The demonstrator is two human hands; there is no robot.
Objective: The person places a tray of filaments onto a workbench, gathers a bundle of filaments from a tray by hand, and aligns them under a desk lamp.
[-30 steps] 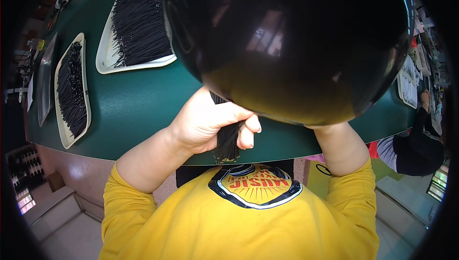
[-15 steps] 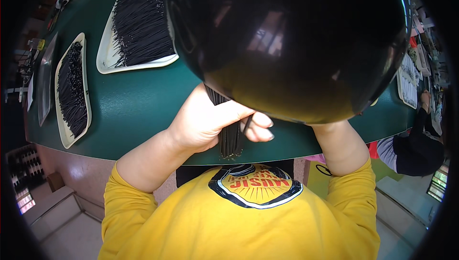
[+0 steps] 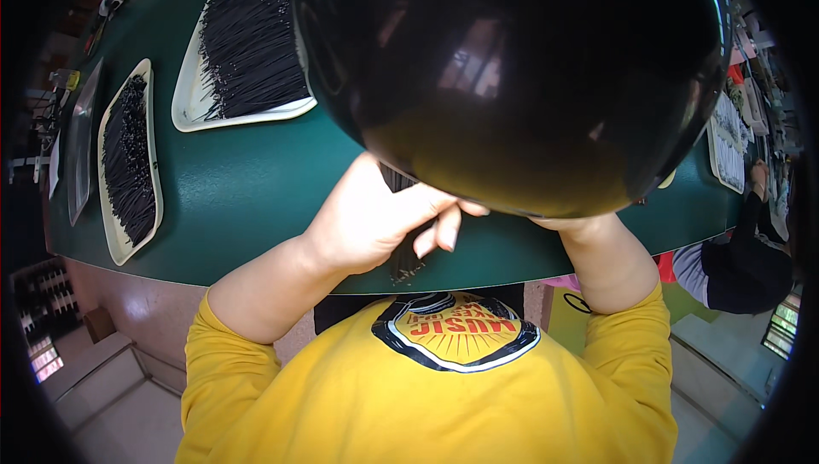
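Note:
My left hand [image 3: 358, 217] is closed round a bundle of thin black wires [image 3: 408, 266] near the front edge of the table. Cut ends of the bundle point toward me below the fingers, and its far end runs out of sight under a big glossy black dome-shaped object [image 3: 520, 106]. That object covers the middle and right of my work area. Only the wrist and heel of my right hand [image 3: 584, 227] show beneath its lower rim; the fingers are hidden.
On the green table [image 3: 222, 182], a white tray [image 3: 247, 118] of black wires lies at the far left. A smaller tray [image 3: 122, 251] of them stands nearer the left edge. Another tray with white pieces [image 3: 727, 153] is at the right, beside another person's arm [image 3: 755, 200].
The fingers of my left hand have curled inward across the bundle and hide more of it. My right wrist has shifted slightly left under the black object.

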